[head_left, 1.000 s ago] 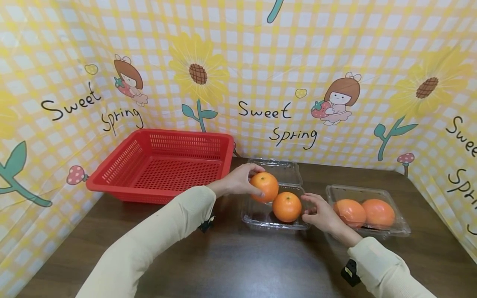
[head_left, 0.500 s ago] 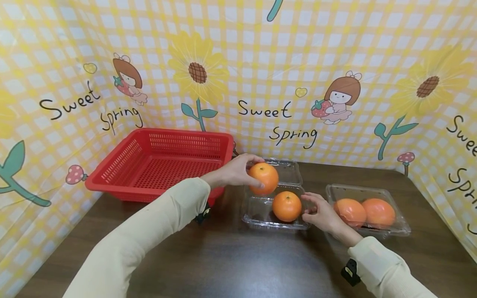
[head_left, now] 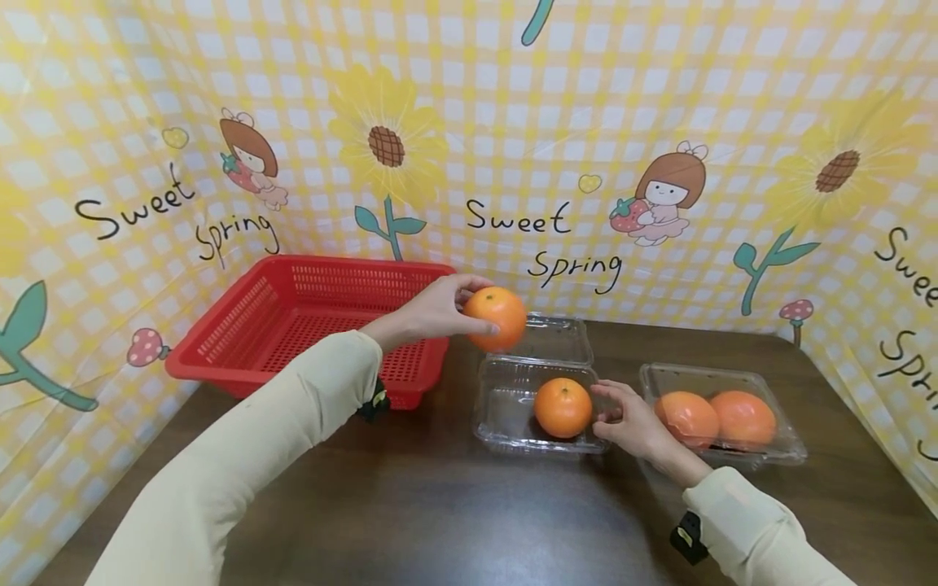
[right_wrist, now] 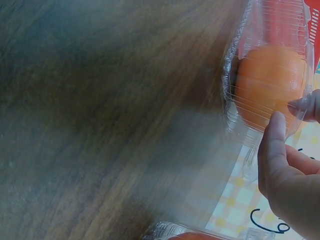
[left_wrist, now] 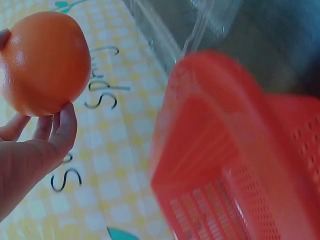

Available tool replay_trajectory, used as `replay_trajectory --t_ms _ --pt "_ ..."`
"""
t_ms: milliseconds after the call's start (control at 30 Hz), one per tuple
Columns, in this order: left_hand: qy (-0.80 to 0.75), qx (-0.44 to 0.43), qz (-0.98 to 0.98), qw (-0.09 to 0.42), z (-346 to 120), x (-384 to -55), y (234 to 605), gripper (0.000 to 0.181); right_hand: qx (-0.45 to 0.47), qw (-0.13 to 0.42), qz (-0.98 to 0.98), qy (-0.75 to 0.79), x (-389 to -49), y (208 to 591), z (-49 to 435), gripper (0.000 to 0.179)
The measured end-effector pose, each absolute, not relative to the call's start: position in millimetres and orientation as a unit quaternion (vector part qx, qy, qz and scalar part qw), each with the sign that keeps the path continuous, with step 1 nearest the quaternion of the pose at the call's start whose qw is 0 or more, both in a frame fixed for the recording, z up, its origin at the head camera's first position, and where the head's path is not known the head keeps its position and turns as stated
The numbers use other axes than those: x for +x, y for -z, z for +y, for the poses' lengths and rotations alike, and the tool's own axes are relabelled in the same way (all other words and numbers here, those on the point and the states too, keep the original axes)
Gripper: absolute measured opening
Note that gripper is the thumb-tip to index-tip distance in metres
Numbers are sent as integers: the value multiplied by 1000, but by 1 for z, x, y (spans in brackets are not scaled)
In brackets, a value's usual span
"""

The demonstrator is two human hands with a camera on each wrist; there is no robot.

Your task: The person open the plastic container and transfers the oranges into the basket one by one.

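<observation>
An orange (head_left: 498, 319) was held aloft in the left hand (head_left: 440, 309), with the thumb and fingers curled round it. In the head view it was seen between a red basket (head_left: 414, 368) and an open clear container (head_left: 506, 407); in the left wrist view it was shown apart from the basket's rim. A second orange (head_left: 563, 408) was seated in the open container, toward its right side, while that container's lid (head_left: 560, 340) was laid back behind it on the counter (head_left: 469, 521). The container's right edge appeared to be pinched by the right hand (head_left: 633, 427), whose fingertips were placed just beside the second orange. Farther right, two more oranges (head_left: 742, 420) were enclosed in another clear container (head_left: 721, 381). The step in hand was judged to be the carrying of a single fruit between container and basket. For the next move, if the basket was intended, a firm grip seemed to be required until its rim was cleared, then a low, gentle release, with the light container kept steady meanwhile.
</observation>
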State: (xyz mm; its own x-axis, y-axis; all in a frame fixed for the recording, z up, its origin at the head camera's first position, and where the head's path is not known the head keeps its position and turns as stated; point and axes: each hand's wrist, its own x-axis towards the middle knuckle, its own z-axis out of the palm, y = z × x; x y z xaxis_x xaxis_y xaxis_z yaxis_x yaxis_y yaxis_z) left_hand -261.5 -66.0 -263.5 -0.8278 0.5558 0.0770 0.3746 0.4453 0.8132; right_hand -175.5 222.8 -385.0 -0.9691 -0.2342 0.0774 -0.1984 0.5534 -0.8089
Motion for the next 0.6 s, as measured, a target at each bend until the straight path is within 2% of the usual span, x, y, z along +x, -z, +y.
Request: replay_trajectory --t_ms 600 --pt "-448 238 861 39 -116 -286 234 65 -121 18 878 463 -175 385 223 52"
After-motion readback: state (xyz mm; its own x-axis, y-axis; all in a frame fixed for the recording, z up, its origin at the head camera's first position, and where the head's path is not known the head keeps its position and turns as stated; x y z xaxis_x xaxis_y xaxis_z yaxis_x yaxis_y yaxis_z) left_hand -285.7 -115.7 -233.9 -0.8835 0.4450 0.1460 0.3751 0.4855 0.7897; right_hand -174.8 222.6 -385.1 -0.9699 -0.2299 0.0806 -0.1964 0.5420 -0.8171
